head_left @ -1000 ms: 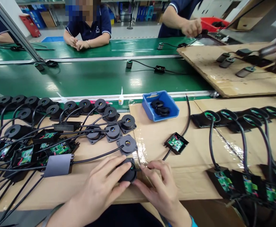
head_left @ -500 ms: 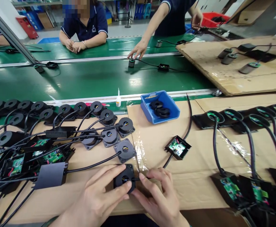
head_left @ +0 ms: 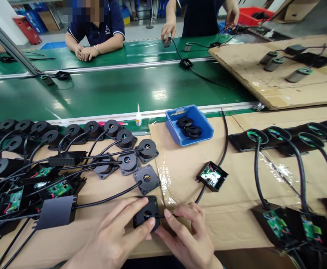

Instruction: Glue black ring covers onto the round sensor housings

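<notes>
Seemingly to steady it, the left hand (head_left: 114, 232) clasps a square-flanged black plastic housing (head_left: 153, 204) near the front of the tan cardboard (head_left: 236, 220); the right hand (head_left: 190, 232) pinches its black cable (head_left: 160, 216), apparently keeping it straight

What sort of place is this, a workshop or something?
Probably an electronics assembly line: open cases with green circuit boards, a long green bench and people in matching dark shirts.

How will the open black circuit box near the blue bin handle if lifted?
Probably awkward: cables leave opposite sides of the box, so they may drag and twist it. The upper cable lies in a smooth bow, suggesting springy rather than limp. The circuit board is exposed, so a grip pressing inside might damage it.
</notes>
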`<state>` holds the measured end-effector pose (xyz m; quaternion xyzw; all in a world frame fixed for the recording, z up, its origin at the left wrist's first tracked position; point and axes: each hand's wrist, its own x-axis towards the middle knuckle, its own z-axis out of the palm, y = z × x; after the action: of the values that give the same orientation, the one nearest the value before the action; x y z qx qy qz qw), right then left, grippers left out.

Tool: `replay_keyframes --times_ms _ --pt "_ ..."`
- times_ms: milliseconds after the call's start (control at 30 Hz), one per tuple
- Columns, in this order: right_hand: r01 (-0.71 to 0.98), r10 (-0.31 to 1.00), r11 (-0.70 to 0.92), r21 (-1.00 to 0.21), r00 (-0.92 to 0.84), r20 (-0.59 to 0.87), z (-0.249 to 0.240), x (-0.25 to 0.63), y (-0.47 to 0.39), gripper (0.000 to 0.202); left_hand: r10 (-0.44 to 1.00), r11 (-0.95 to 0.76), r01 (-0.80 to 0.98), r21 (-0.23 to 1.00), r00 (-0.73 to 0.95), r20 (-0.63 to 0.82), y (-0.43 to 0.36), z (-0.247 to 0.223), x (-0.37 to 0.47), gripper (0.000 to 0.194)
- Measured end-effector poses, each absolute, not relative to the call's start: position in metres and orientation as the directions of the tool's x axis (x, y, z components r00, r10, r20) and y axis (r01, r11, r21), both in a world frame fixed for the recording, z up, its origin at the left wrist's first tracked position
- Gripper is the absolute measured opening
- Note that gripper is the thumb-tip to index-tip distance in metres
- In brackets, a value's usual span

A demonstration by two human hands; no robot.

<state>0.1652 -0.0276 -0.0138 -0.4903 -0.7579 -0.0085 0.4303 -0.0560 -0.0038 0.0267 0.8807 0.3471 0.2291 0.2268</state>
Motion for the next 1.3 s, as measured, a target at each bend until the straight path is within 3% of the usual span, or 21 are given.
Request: replay_keyframes --times_ms 267,400,633,700,833,967,1067,1167,1300 --pt "0.739 0.723 0.536 -0.408 -0.153 0.673 -0.010 0.166 -0.023 0.007 0.624 -0.779 0.557 0.290 0.640 0.447 0.000 0.036 -0.044 0.028" --pt "0.740 0.732 0.560 -0.373 -0.229 0.642 -0.002 0.175 -0.028 0.015 0.560 -0.818 0.558 0.139 0.719 0.413 0.003 0.047 -0.036 0.025" --pt "0.705 0.693 0.650 -0.283 -0.398 0.601 0.016 0.176 -0.039 0.020 0.565 -0.784 0.614 0.087 0.650 0.508 -0.009 0.032 -0.027 0.024" --pt "0.724 0.686 0.649 -0.234 -0.424 0.591 0.017 0.168 -0.039 0.023 0.548 -0.789 0.611 0.057 0.660 0.514 -0.009 0.031 -0.025 0.026" --pt "0.806 0.633 0.591 -0.019 -0.449 0.630 0.011 0.153 -0.039 0.045 0.498 -0.803 0.596 -0.019 0.687 0.530 -0.005 0.032 -0.024 0.029" --pt "0.800 0.577 0.590 0.110 -0.513 0.636 0.011 0.148 -0.038 0.049 0.492 -0.800 0.600 0.006 0.650 0.579 -0.001 0.028 -0.025 0.028" --pt "0.782 0.609 0.616 0.094 -0.548 0.573 0.022 0.149 -0.036 0.049 0.498 -0.808 0.586 0.062 0.622 0.604 0.001 0.022 -0.029 0.032" --pt "0.783 0.608 0.619 0.053 -0.521 0.599 0.029 0.148 -0.035 0.051 0.520 -0.812 0.572 0.117 0.616 0.592 0.001 0.017 -0.032 0.040" --pt "0.789 0.602 0.602 0.121 -0.549 0.580 0.024 0.144 -0.040 0.048 0.522 -0.816 0.554 0.163 0.588 0.618 0.001 0.013 -0.030 0.041"
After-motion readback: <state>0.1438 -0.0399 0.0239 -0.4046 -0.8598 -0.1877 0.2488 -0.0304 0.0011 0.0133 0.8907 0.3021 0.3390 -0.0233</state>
